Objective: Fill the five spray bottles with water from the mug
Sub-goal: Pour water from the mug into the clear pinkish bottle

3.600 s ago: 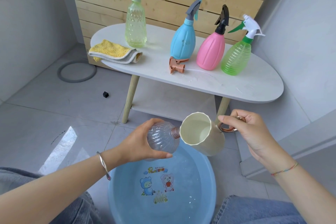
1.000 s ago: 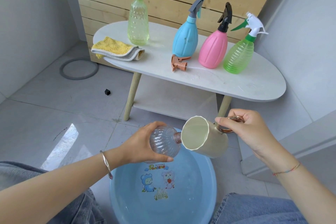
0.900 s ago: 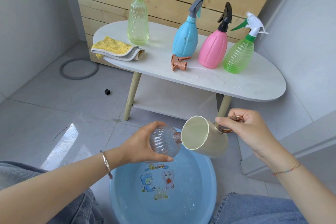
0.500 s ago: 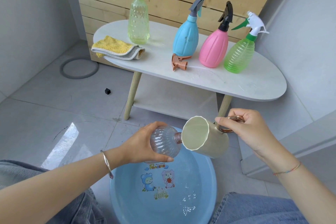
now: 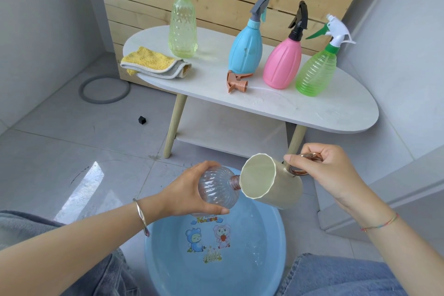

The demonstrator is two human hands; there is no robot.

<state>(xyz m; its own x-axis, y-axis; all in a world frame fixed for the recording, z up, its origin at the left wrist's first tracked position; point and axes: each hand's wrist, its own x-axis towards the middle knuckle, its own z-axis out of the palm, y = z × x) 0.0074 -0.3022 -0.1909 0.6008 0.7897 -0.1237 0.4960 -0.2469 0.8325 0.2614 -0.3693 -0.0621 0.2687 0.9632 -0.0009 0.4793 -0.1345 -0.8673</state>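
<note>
Your left hand point(image 5: 189, 190) wraps the round body of the clear bottle point(image 5: 217, 190), fingers over the top and thumb underneath. The bottle lies almost on its side, its long axis running left to right, and its open neck points right and slightly up. The neck meets the left edge of the mug's point(image 5: 271, 182) rim, just above the basin point(image 5: 168, 259).

The mug is tipped far over to the left with its mouth turned toward you, and I can see no water inside it. Your right hand point(image 5: 329, 170) is closed on the mug's handle, thumb on top.

The next move turns on that neck-to-rim contact. If the mug is empty, I judge you should raise the neck first so nothing runs back out. The loose spray head point(image 5: 236, 81) lies on the table point(image 5: 336, 108), up and away from both hands, nearer your left.
</note>
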